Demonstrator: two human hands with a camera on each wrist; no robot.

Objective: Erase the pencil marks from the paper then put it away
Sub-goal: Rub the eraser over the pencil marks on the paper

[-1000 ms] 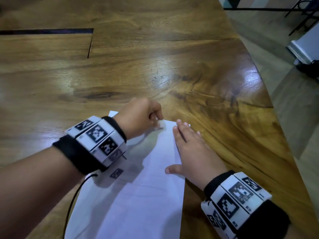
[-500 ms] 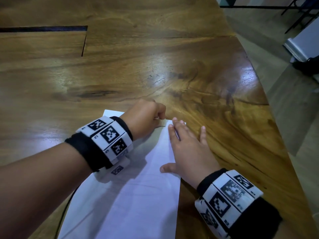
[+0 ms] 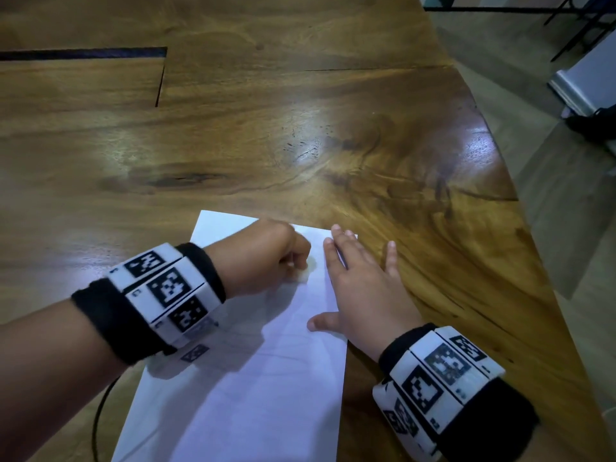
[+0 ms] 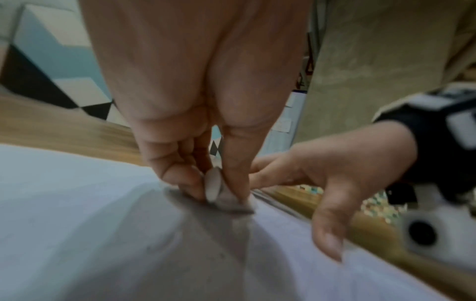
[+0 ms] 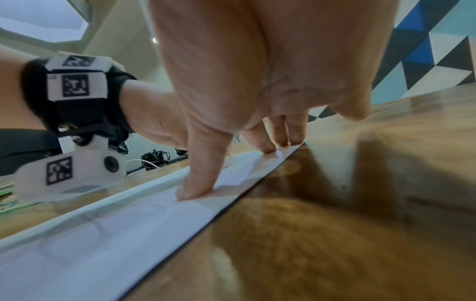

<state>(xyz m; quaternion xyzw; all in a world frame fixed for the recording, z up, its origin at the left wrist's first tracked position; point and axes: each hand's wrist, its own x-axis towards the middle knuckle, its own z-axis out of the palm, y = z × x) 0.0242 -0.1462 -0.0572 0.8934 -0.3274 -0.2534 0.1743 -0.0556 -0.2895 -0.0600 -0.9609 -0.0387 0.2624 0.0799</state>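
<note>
A white sheet of paper (image 3: 253,388) lies on the wooden table (image 3: 300,145), close to its near right side. My left hand (image 3: 266,261) pinches a small pale eraser (image 3: 305,270) between thumb and fingers and presses it on the paper near its far edge; the left wrist view shows the eraser (image 4: 213,186) standing on edge against the paper (image 4: 77,213). My right hand (image 3: 363,288) lies flat with spread straight fingers on the paper's right edge, thumb (image 5: 198,183) pressing down on the paper (image 5: 108,230). Faint pencil lines show mid-sheet.
The table's curved right edge (image 3: 520,208) drops to the floor close beside my right hand. A dark slot (image 3: 83,53) cuts into the tabletop at the far left. A black cable (image 3: 100,415) runs by the paper's left side.
My left hand with the eraser has slid back toward me along the paper, away from its far edge. My right hand's little finger has spread outward; the palm stays planted.
</note>
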